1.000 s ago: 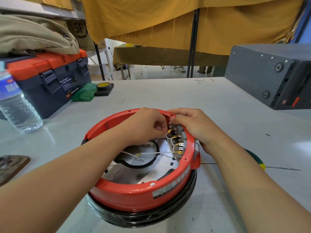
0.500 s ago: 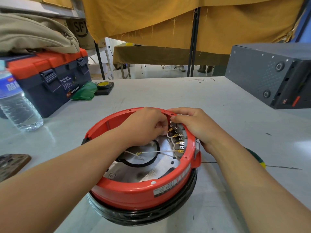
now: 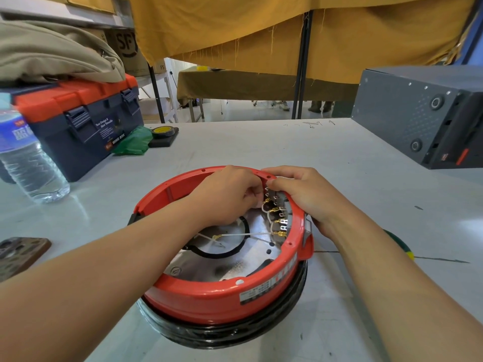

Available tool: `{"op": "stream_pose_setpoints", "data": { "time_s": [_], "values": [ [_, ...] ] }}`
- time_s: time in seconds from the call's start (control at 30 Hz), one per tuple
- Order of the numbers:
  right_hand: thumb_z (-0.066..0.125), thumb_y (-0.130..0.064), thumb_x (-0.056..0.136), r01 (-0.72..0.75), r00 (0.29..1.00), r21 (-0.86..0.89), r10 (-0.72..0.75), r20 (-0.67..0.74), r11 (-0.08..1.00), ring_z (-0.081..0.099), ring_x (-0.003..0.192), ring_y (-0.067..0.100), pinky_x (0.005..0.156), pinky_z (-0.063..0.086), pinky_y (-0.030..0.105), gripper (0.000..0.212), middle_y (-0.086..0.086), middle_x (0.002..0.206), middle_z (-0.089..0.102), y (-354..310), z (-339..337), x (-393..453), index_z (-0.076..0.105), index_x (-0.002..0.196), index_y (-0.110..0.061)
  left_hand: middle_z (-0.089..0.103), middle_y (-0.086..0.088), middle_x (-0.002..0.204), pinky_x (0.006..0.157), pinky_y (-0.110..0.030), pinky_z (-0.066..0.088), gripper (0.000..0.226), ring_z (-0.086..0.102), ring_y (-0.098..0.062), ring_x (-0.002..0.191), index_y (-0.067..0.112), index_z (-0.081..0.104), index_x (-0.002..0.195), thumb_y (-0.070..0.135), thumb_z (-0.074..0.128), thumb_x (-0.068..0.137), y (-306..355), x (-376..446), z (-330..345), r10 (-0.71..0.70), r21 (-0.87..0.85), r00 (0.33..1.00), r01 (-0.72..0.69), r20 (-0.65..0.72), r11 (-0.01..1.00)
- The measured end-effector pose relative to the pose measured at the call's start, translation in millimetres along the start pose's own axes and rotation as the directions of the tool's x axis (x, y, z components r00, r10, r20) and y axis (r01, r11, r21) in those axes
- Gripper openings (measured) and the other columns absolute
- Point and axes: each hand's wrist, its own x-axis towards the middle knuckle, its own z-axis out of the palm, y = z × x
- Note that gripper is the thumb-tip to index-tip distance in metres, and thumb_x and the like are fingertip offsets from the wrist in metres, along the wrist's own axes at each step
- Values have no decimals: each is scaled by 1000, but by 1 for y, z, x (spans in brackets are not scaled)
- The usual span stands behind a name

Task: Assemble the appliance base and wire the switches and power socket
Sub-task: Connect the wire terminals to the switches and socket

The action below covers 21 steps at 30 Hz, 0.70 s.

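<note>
Appliance base (image 3: 222, 296), red over a black ring, sits on the pale grey table (image 3: 339, 158). Left hand (image 3: 230, 194) pinches a white wire by the terminals (image 3: 279, 223); right hand (image 3: 303, 194) grasps the rim. Toolbox (image 3: 78, 121), water bottle (image 3: 28, 158) left; yellow curtain (image 3: 261, 30) behind.

Red round appliance base (image 3: 209, 296), open side up on a black ring, lower centre of frame. White wires (image 3: 245, 234) with brass terminals (image 3: 279, 220) line its inner right wall.
</note>
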Motion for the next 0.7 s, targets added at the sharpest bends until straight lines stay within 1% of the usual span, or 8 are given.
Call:
{"op": "stream_pose_setpoints", "data": {
  "time_s": [0.1,0.17,0.27,0.37,0.43,0.5,0.6,0.7],
  "values": [
    [66,-12,82,-6,1000,12,6,20,1000,70,86,33,88,53,51,20,5,85,76,-1,-1,-1,74,93,-26,66,4,79,73,-34,50,9,60,-15,78,18,70,80,12,63,83,0,0,-1,-44,-75,999,43,-7,996],
    [69,-13,80,-10,1000,16,10,25,1000,71,84,31,87,54,49,19,5,85,76,-1,-1,-2,74,93,-26,69,3,78,68,-24,50,12,62,-13,75,18,73,82,11,64,81,-1,1,-2,-84,-121,996,84,4,989],
    [69,-13,80,-12,1000,10,12,9,1000,70,86,34,88,54,49,21,7,86,75,-3,0,-3,73,96,-25,70,6,75,63,-11,49,14,63,-3,69,21,72,82,8,67,78,-5,2,-8,-178,-229,984,176,16,957],
    [68,-14,81,-17,1000,1,17,1,1000,71,80,28,85,55,45,23,4,84,75,-4,0,-2,72,101,-25,65,7,66,51,-2,40,17,57,0,58,21,69,78,4,68,77,-13,2,-13,-297,-263,954,277,-39,924],
    [68,-15,82,-15,1000,-6,16,1,1000,70,77,25,83,55,43,23,2,83,75,-4,0,-2,71,101,-27,62,8,66,48,-1,38,19,55,-6,59,20,69,78,2,64,79,-15,1,-13,-337,-251,939,311,-66,917],
    [67,-16,82,-15,1000,-6,15,1,1000,69,76,23,82,55,42,22,1,82,75,-3,0,-3,71,100,-27,57,14,67,50,1,36,19,52,-3,60,20,71,83,4,63,82,-15,0,-13,-331,-199,941,313,-65,929],
    [67,-17,82,-14,1000,-20,14,-5,1000,70,79,28,80,56,41,19,4,85,74,-4,0,-2,70,99,-26,53,20,65,47,2,35,21,48,2,55,24,74,90,8,61,86,-12,0,-14,-301,-137,954,300,20,944],
    [68,-19,82,-26,1000,-26,26,-14,999,67,67,20,67,54,32,15,3,79,72,-4,0,-2,67,97,-22,52,20,60,43,-2,36,25,48,2,51,25,75,91,7,58,88,-10,0,-17,-282,-101,958,286,54,953]
  ]
}}
